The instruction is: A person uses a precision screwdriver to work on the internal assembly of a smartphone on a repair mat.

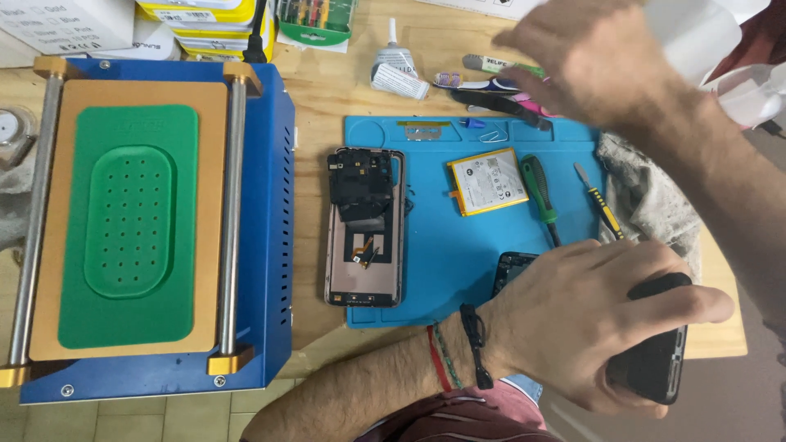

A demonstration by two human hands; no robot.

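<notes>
Black phone (655, 360): held in the left hand (585, 319) at the lower right, past the near edge of the wooden table (327, 90); its upper corner shows beside the wrist on the blue work mat (450, 262); its lower end juts out past the fingers
Left hand: lies over the black phone, fingers wrapped round its body and thumb along the top; cord bracelets, black, green and red, sit at the wrist
Right hand (589, 57): raised above the far edge of the mat, blurred; fingers spread apart and holding nothing that shows; nearest to the small tools (491, 90) lying beyond the mat
Opened phone (366, 227): lies flat at the left edge of the mat, back removed, black inner parts at the top, a small cable in the middle
Battery (487, 180): flat, yellow-edged; rests on the mat between the opened phone and the green-handled screwdriver (540, 196)
Yellow-handled tool (602, 205): lies just right of the screwdriver, near a crumpled cloth (647, 196)
Glue tube (397, 69): white, on the table beyond the mat
Blue machine (155, 229): stands left of the mat; its top carries an orange plate with a green perforated pad (131, 229) between two metal rails
</notes>
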